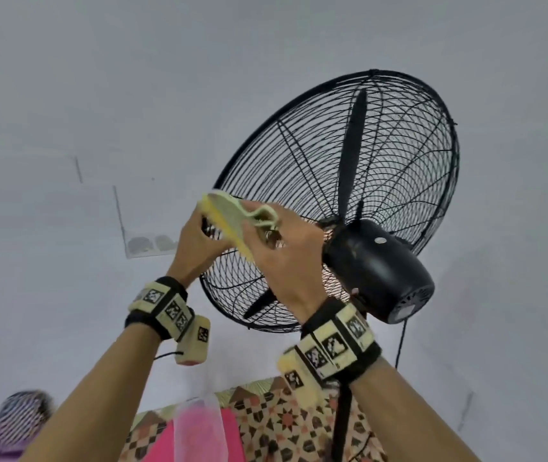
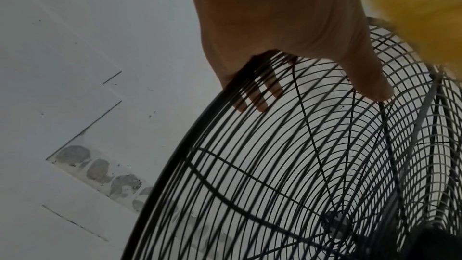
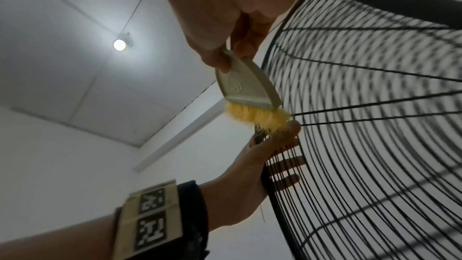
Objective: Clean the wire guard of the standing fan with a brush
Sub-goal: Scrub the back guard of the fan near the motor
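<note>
Head view shows both hands raised to the black wire guard (image 1: 342, 181) of the standing fan (image 1: 379, 265), which stands before a white wall (image 1: 99, 95). Left hand (image 1: 195, 245) grips the guard's outer rim, fingers (image 2: 260, 96) curled behind the wires and thumb in front. Right hand (image 1: 286, 251) is clamped on the looped handle of a pale green brush (image 1: 232, 218), whose yellow bristles (image 3: 260, 116) touch the rim just beside the left thumb.

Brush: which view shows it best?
Right wrist: the whole brush shows, right hand gripping its handle, bristles at the wire guard. Head view shows it partly covered by hands; left wrist shows only a yellow blur.
</note>
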`<control>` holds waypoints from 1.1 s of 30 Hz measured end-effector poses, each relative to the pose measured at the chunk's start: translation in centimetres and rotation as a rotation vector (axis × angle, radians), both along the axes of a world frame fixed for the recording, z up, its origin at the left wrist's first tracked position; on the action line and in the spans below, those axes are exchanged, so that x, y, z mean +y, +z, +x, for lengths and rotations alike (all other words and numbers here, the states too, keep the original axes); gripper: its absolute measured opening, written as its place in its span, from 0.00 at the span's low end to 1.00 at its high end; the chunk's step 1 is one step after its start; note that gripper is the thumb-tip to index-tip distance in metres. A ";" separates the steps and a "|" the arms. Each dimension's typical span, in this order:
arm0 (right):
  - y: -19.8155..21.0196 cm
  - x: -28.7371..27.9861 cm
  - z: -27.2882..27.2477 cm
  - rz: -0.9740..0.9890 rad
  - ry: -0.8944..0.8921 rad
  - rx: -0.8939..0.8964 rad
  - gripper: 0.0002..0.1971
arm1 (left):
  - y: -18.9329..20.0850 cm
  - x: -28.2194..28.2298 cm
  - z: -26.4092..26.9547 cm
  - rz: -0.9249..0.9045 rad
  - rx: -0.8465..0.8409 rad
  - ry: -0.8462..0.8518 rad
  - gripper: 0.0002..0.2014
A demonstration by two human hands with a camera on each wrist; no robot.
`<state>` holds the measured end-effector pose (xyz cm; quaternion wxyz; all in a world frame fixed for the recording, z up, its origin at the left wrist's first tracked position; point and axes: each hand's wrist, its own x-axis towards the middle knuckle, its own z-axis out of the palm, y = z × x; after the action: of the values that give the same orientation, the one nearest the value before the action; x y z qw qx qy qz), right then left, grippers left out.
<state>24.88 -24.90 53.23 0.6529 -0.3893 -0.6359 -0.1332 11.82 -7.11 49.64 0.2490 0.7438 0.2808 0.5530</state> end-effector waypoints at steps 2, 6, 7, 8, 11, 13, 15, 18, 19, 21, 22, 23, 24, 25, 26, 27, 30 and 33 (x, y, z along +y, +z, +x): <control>1.8 1.5 -1.3 -0.024 -0.015 -0.164 0.13 | -0.1 0.0 0.3 -0.005 0.007 0.038 0.31; 5.2 2.7 -1.5 -0.145 -0.098 -0.383 0.11 | 0.1 -0.9 0.0 -0.049 -0.009 0.002 0.30; 5.9 2.6 -1.0 -0.172 -0.135 -0.420 0.10 | 0.1 -1.0 -0.2 -0.056 -0.004 -0.028 0.32; 6.5 2.4 -0.5 -0.181 -0.181 -0.453 0.09 | 0.1 -1.2 -0.4 -0.054 0.007 -0.051 0.36; 7.5 1.6 -0.3 -0.119 -0.194 -0.450 0.07 | -0.1 -1.4 -0.4 -0.044 -0.002 -0.049 0.44; 7.4 1.7 -1.1 -0.124 -0.082 -0.446 0.12 | 0.0 -1.8 -0.1 -0.054 -0.031 -0.032 0.39; 7.4 2.2 -1.4 -0.164 -0.080 -0.525 0.14 | 0.2 -2.4 -0.1 -0.085 -0.036 -0.029 0.36; 8.2 2.3 -0.4 -0.249 -0.141 -0.569 0.09 | 0.3 -2.5 -0.6 -0.065 0.002 -0.040 0.43; 8.6 2.2 -0.1 -0.252 -0.166 -0.579 0.08 | 0.3 -2.4 -0.6 -0.053 0.002 -0.042 0.46; 8.7 1.9 0.1 -0.227 -0.137 -0.533 0.08 | 0.2 -2.3 -0.3 -0.070 -0.011 -0.042 0.46; 8.7 1.8 -0.1 -0.210 -0.071 -0.476 0.08 | 0.1 -2.2 -0.1 -0.087 -0.017 -0.024 0.44; 8.6 1.9 -0.4 -0.192 -0.019 -0.440 0.09 | 0.1 -2.2 0.0 -0.100 -0.015 -0.002 0.42; 8.4 2.0 -0.8 -0.183 -0.003 -0.445 0.12 | 0.1 -2.3 0.0 -0.113 -0.013 0.007 0.41; 8.3 2.1 -1.0 -0.182 -0.023 -0.489 0.13 | 0.1 -2.3 -0.1 -0.120 -0.014 -0.001 0.42; 8.3 2.2 -1.0 -0.183 -0.052 -0.549 0.14 | 0.1 -2.2 -0.3 -0.116 -0.015 -0.027 0.42; 8.4 2.2 -0.8 -0.183 -0.083 -0.592 0.14 | 0.1 -2.2 -0.5 -0.107 -0.015 -0.054 0.44; 8.7 1.6 0.2 -0.152 -0.123 -0.632 0.09 | -0.1 -2.0 -0.7 -0.086 -0.026 -0.088 0.50; 7.8 0.5 0.0 -0.036 -0.049 -0.637 0.08 | -0.1 -1.6 -0.2 -0.080 -0.010 -0.020 0.41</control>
<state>24.91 -24.41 61.08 0.4107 -0.3547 -0.8010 -0.2528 11.65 -8.72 49.58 0.2854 0.7333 0.2940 0.5425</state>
